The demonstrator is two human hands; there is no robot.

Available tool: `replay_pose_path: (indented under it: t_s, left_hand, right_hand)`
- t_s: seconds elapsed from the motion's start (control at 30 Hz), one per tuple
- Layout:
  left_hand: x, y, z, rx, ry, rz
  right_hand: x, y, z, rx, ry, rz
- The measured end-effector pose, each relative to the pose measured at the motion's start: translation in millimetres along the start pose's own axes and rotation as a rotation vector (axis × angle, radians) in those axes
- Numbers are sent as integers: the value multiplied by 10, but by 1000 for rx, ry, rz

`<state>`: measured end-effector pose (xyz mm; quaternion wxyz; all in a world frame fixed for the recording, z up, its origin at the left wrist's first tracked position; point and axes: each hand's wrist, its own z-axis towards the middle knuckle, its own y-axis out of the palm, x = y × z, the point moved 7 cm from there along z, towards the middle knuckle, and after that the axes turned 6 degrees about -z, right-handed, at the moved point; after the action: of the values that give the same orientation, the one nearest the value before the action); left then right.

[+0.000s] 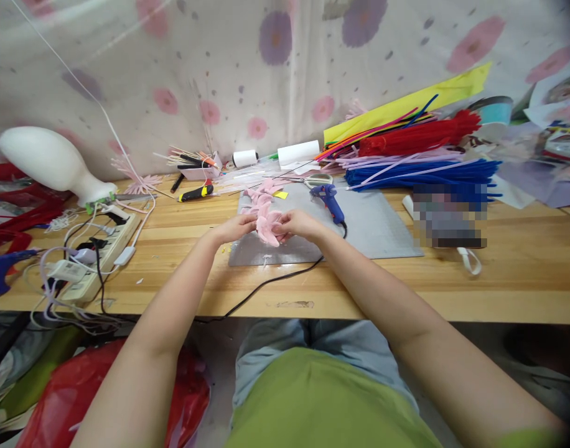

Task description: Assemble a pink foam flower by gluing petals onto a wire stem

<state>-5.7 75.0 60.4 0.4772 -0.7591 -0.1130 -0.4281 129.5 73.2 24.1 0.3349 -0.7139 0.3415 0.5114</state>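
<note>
Between my two hands is a pink fuzzy flower (267, 228) with curled petals, apparently made of pipe cleaners. My left hand (237, 228) pinches its left side, and my right hand (298, 224) grips the right side with bent fingers. Just behind it, more pink fuzzy pieces (261, 193) lie near a small yellow scrap (280, 195); whether they join the flower is unclear. Underneath spreads a grey mat (378, 233). A blue glue gun (329, 202) rests on the mat to the right, its black cord passing under my right forearm. Scissors (318, 180) lie behind.
At the left are a cluttered power strip (98, 264), a white foam form (49, 163) and another blue glue gun (4, 270). A yellow-black utility knife (196, 193) lies farther back. Blue pipe cleaners (429, 175) and red ones (420, 135) are piled back right.
</note>
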Motion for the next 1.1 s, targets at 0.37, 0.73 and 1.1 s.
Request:
replay_pose_path:
  t_s: [0.37,0.73,1.1]
  left_hand:
    - [-128,-106,-37,163,-67,-202]
    - [11,-93,-87,159,137,142]
    - [-89,31,-271,953,369,200]
  right_hand:
    - [-26,-126,-64,23,-31,211]
    - [24,-235,-96,134,-56,264]
    - [223,-525,-353,239,-99,115]
